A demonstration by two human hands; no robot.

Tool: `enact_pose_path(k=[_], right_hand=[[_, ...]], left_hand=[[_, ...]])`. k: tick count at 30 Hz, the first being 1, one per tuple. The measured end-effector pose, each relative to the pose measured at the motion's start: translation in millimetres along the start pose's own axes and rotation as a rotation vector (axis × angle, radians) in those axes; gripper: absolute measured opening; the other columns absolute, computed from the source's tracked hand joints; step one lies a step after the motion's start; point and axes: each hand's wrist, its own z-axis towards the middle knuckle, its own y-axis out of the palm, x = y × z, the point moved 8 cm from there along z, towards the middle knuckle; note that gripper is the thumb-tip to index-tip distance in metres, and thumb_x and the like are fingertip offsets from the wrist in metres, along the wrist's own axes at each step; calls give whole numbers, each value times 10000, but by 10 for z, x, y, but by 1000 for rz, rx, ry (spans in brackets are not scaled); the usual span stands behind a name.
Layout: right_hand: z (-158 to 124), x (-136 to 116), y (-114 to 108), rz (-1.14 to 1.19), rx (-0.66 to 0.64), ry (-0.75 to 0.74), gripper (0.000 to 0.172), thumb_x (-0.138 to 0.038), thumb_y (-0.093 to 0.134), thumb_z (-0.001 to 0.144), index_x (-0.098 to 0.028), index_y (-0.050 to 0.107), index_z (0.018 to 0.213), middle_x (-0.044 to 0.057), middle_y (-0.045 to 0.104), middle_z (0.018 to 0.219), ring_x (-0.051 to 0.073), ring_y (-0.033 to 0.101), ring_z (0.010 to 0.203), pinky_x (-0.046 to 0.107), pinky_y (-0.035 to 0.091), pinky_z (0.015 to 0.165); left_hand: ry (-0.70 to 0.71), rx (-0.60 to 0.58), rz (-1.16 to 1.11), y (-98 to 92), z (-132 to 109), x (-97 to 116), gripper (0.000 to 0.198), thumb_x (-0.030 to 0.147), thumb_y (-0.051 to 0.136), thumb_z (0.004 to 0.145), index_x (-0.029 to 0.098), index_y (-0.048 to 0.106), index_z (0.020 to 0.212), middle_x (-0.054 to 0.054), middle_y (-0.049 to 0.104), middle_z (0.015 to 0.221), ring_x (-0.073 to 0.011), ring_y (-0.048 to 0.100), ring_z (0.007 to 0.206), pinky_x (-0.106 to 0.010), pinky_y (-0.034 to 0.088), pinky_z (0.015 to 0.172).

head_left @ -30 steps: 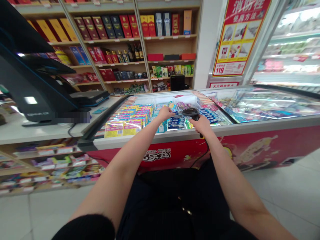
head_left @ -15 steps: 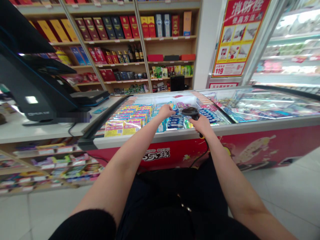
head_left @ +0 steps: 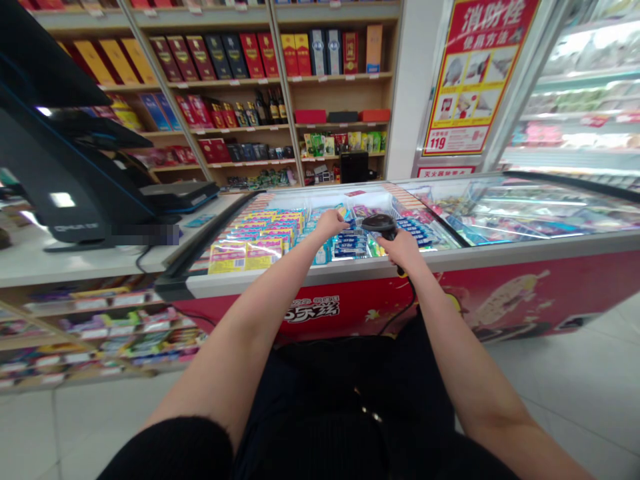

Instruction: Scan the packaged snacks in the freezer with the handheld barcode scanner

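My right hand (head_left: pixel 403 250) is wrapped round the grip of a black handheld barcode scanner (head_left: pixel 379 223), its head pointing left toward my other hand. Fingers pinched, my left hand (head_left: pixel 331 225) is closed on the end of a small blue ice cream packet (head_left: pixel 349 224), mostly hidden by the fingers and the packs around it. Both hands are over the chest freezer (head_left: pixel 365 269), above its stock. Below them lie rows of blue ice cream packets (head_left: pixel 350 249), with yellow and pink packs (head_left: pixel 265 250) to the left. The scanner's cable (head_left: pixel 401 311) hangs down the freezer's front.
At left, a counter (head_left: pixel 95 263) carries a dark checkout machine (head_left: pixel 65 173), with snack shelves beneath. Boxed goods and bottles fill the shelves (head_left: pixel 225 81) behind the freezer. A red poster (head_left: pixel 475 73) hangs on the wall, and a lit display fridge (head_left: pixel 583 113) stands at right.
Almost nothing differs. The scanner and my right hand have shifted very slightly left; my left hand stays at the blue packet.
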Motion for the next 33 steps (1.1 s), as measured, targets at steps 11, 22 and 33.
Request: enact_pose_path(k=[11, 22, 33], right_hand=[[-6, 16, -1, 19, 3, 2, 333, -390, 618, 868, -113, 719, 1022, 120, 735, 770, 229, 724, 688, 263, 523, 644], [107, 422, -327, 74, 94, 86, 337, -380, 634, 860, -108, 708, 1043, 93, 713, 708, 225, 705, 642, 280, 523, 626], [160, 1091, -814, 241, 240, 192, 300, -362, 636, 844, -125, 708, 1014, 52, 648, 591, 175, 588, 439, 271, 496, 480]], left_hand=[[-11, 7, -5, 32, 27, -18, 173, 302, 735, 772, 159, 760, 866, -69, 765, 899, -213, 693, 906, -249, 498, 796], [123, -55, -38, 370, -14, 597, 189, 318, 712, 810, 156, 730, 905, -67, 744, 942, -205, 675, 911, -272, 504, 806], [279, -160, -75, 1326, -269, 1612, 231, 348, 683, 852, 175, 681, 1004, -107, 730, 1071, -259, 661, 1024, -328, 491, 851]])
